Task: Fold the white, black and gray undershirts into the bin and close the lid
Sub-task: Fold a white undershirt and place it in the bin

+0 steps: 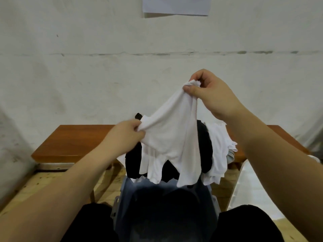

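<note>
A white undershirt (171, 137) hangs in the air between my hands, above the table's near edge. My right hand (208, 91) pinches its top corner, raised high. Lower and to the left, my left hand (125, 135) grips another bunched edge of it. Behind the shirt lies a heap of black undershirts (205, 145) and white ones (218, 154), with a bit of gray cloth (230, 155) at its right. Below the hanging shirt, between my knees, stands the bluish translucent bin (129, 191), its inside dark.
The brown wooden table (73, 142) stands against a white wall (104, 67), its left half bare. A pale wooden floor (43, 182) lies beneath. Something translucent white (251, 182) stands to the right of the bin. A sheet of paper (174, 5) hangs on the wall.
</note>
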Demonstrator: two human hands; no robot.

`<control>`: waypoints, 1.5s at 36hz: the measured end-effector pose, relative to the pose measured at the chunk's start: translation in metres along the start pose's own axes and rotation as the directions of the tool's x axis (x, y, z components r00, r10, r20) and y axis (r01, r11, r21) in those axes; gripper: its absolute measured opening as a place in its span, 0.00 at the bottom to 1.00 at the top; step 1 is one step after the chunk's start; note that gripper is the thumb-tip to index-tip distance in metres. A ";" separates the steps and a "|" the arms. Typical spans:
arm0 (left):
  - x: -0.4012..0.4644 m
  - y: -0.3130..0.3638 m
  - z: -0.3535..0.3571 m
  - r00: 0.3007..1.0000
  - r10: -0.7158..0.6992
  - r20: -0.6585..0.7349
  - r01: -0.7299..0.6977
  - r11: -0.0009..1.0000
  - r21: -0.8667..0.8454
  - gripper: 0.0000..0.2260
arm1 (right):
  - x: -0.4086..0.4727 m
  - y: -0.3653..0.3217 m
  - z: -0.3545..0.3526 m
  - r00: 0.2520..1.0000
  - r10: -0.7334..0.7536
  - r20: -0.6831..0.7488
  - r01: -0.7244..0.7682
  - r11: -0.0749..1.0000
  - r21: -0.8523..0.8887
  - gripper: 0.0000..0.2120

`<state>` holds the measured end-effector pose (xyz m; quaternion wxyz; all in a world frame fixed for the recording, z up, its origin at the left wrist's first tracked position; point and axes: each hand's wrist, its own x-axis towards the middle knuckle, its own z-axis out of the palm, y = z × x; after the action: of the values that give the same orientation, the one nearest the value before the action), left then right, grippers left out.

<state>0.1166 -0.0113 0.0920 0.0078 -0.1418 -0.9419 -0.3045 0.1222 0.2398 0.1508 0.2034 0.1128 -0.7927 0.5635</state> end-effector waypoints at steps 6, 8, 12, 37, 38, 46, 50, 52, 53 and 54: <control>0.020 -0.011 -0.025 0.990 -0.042 -0.134 -0.009 0.934 -0.357 0.05 | -0.004 0.005 -0.030 0.974 0.169 0.154 -0.109 0.934 -0.340 0.15; 0.027 -0.014 -0.027 0.990 -0.039 -0.134 -0.022 0.903 -0.430 0.05 | -0.004 0.011 -0.037 0.932 0.296 0.209 -0.156 0.849 -0.504 0.14; 0.039 -0.017 -0.032 0.994 -0.021 -0.107 -0.032 0.883 -0.469 0.06 | -0.007 0.017 -0.039 0.856 0.447 0.260 -0.119 0.659 -0.743 0.03; 0.205 -0.029 -0.057 0.989 -0.086 0.117 0.142 0.727 -0.671 0.07 | 0.139 0.100 -0.006 0.934 0.344 0.096 -0.340 0.938 -0.062 0.03; 0.213 -0.031 -0.052 0.990 -0.088 0.111 0.140 0.725 -0.674 0.07 | 0.147 0.108 -0.004 0.938 0.341 0.069 -0.336 0.939 -0.068 0.03; 0.209 -0.066 -0.005 0.991 -0.106 0.086 0.136 0.787 -0.602 0.06 | 0.129 0.160 0.020 0.939 0.341 0.045 -0.328 0.927 -0.179 0.04; 0.156 -0.079 0.011 0.994 -0.086 0.072 0.110 0.859 -0.500 0.08 | 0.074 0.167 0.026 0.952 0.299 0.065 -0.267 0.915 -0.303 0.04; 0.126 -0.085 0.020 0.994 -0.081 0.072 0.105 0.891 -0.441 0.08 | 0.039 0.165 0.030 0.950 0.300 0.091 -0.250 0.899 -0.361 0.04; 0.114 -0.088 0.024 0.995 -0.069 0.075 0.094 0.906 -0.413 0.08 | 0.022 0.166 0.033 0.948 0.299 0.111 -0.240 0.898 -0.368 0.05; 0.102 -0.094 0.031 0.994 -0.061 0.088 0.090 0.917 -0.388 0.08 | 0.004 0.170 0.036 0.943 0.304 0.134 -0.237 0.898 -0.370 0.06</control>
<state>-0.0049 -0.0397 0.0235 -0.0675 -0.1154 -0.8665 -0.4809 0.0423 0.2641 -0.0014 0.0637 0.0158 -0.9035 0.4236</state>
